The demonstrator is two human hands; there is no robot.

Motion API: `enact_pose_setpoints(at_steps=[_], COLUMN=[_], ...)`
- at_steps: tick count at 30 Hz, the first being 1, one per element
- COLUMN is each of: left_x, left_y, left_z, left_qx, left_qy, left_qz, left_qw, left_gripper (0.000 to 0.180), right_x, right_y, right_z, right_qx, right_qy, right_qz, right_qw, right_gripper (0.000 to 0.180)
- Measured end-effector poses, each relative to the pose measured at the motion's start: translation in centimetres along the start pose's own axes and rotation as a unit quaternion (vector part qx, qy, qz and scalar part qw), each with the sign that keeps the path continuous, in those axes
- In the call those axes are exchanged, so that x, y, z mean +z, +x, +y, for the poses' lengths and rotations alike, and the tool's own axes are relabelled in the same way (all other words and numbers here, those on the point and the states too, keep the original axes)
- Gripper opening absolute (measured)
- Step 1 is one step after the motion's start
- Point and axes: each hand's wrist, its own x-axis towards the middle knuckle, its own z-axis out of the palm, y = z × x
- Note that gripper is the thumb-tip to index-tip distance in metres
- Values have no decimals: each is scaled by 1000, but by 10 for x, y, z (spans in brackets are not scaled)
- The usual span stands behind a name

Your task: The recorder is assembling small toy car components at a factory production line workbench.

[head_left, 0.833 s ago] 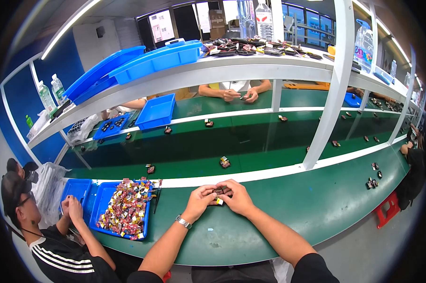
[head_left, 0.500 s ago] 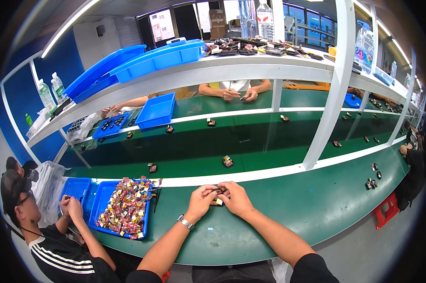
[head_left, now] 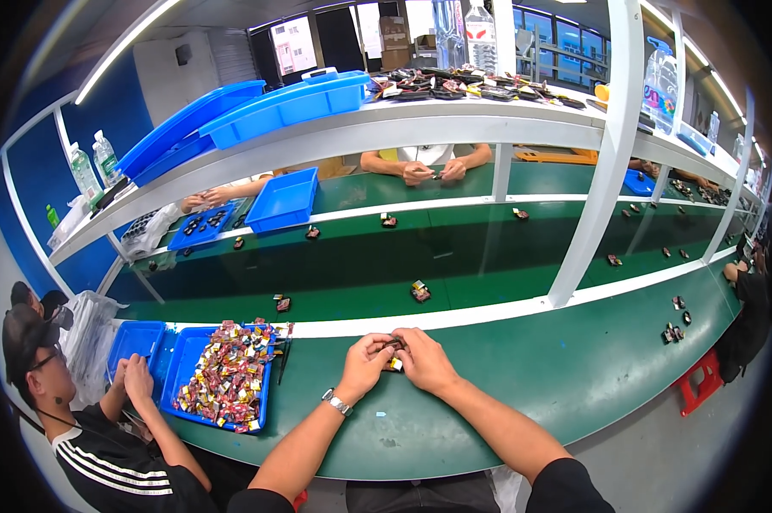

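Note:
Over the near green table (head_left: pixel 471 410), my left hand (head_left: pixel 366 362) and my right hand (head_left: pixel 426 361) meet, with fingers and thumbs closed on one small part (head_left: pixel 394 364). It is dark, with a red-brown patch and a yellow-and-white tab; my fingers cover most of it, so its exact kind cannot be made out. A watch with a metal band (head_left: pixel 336 402) is on my left wrist. Left of my hands stands a blue tray (head_left: pixel 265 406) heaped with similar small red-brown, yellow and white parts (head_left: pixel 223 376).
Beyond a white rail runs a green belt (head_left: pixel 352 291) with spaced parts, one (head_left: pixel 419 291) just past my hands. White posts (head_left: pixel 600 162) carry a shelf with blue trays (head_left: pixel 288 107) and bottles. A co-worker (head_left: pixel 104 436) sits at left. Several dark parts (head_left: pixel 673 332) lie at right.
The parts on the belt have shifted slightly to the right. My hands keep nearly the same place, fingers still on the small part. The co-worker's hands at left have moved a little.

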Motion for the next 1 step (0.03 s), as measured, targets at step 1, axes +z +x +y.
enact_pose_setpoints(at_steps=[1], left_x=[0], left_y=[1], left_z=[0], left_qx=[0], left_qy=[1], left_qz=[3], left_qw=[1000], left_gripper=[22], right_x=[2], right_y=[0], right_z=[0], right_qx=[-12], right_qy=[-27], right_qz=[1], right_qw=[1000], right_gripper=[43])
